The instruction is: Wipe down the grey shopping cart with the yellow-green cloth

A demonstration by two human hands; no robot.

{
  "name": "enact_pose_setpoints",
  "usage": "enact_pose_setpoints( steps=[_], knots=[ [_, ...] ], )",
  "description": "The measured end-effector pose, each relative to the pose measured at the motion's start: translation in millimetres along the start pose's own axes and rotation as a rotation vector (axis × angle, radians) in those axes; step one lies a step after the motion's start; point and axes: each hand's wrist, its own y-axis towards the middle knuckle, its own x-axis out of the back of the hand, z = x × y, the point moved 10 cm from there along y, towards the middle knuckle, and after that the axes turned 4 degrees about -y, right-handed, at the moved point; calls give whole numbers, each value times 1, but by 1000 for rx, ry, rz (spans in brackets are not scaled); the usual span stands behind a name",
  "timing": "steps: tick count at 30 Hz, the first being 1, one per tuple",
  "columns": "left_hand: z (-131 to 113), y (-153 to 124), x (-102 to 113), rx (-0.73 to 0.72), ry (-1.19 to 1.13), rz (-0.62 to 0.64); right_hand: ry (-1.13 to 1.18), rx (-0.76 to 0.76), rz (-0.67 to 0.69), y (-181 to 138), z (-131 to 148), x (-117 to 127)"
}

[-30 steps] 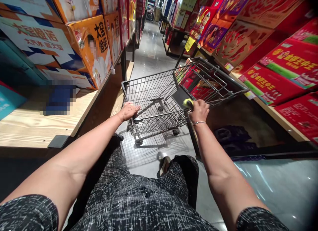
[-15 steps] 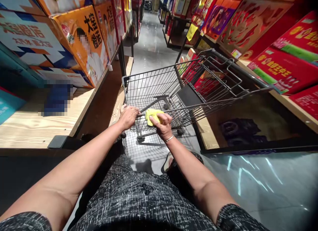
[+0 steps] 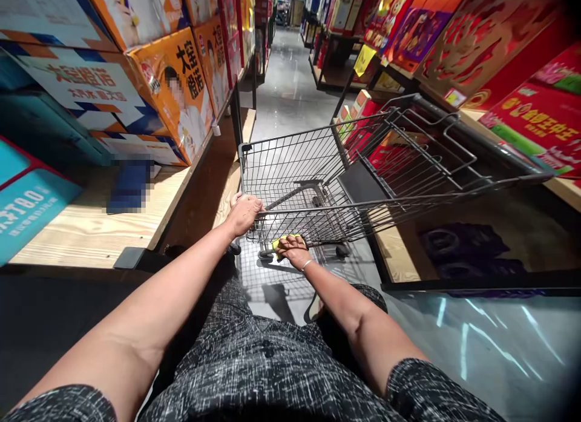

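Note:
A grey wire shopping cart (image 3: 318,168) stands in the aisle in front of me, its basket empty. My left hand (image 3: 244,211) is closed round the near left corner of the cart's top rail. My right hand (image 3: 293,250) is closed on a yellow cloth (image 3: 284,241) and presses it against the low rear bar of the cart, under the basket. A thin bracelet sits on my right wrist.
A wooden shelf (image 3: 91,228) on the left carries orange and blue gift boxes (image 3: 177,89). On the right, red gift boxes (image 3: 535,119) fill a shelf close beside the cart. A shiny tiled aisle (image 3: 290,89) runs ahead between the shelves.
My right hand with the yellow cloth has gone from the right end of the top rail to its middle, then down to the low rear bar. My left hand has kept its grip.

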Motion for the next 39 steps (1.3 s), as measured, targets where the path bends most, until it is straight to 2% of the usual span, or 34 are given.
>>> enact_pose_setpoints(
  steps=[2,4,8,10,11,13,17,19,22,25,27,29,32,35,37,39],
  knots=[
    [3,2,2,8,6,-17,-8,-2,-24,-1,-9,23],
    [5,4,4,6,5,-26,-31,-29,-89,-4,-23,59],
    [3,6,4,-20,18,-24,-111,-129,-377,-17,-51,143],
    [1,6,4,-40,40,-21,-136,-167,-460,-22,-58,159],
    [0,6,5,-48,52,-24,-139,-180,-463,-23,-60,157],
    [0,7,7,-55,67,-41,-124,-187,-405,-22,-59,133],
    [3,8,12,-50,60,-81,-57,-186,-179,-19,-49,50],
    [6,9,12,-40,59,-83,-37,-180,-106,-20,-41,19],
    [12,13,14,-27,71,-82,-23,-151,-82,-18,-30,0],
    [18,18,17,-39,84,-56,-27,-140,-96,-10,-26,6],
    [22,20,19,-53,88,-34,-42,-146,-117,-5,-29,24],
    [25,22,22,-78,87,-11,-75,-170,-195,-4,-38,60],
    [24,22,25,-155,58,9,-162,-296,-438,-22,-68,142],
    [25,20,27,-184,51,-10,-259,-530,-620,-51,-110,214],
    [28,20,25,-152,74,-12,-287,-710,-663,-63,-134,239],
    [30,19,22,-116,100,-5,-272,-848,-637,-61,-143,243]
  ],
)
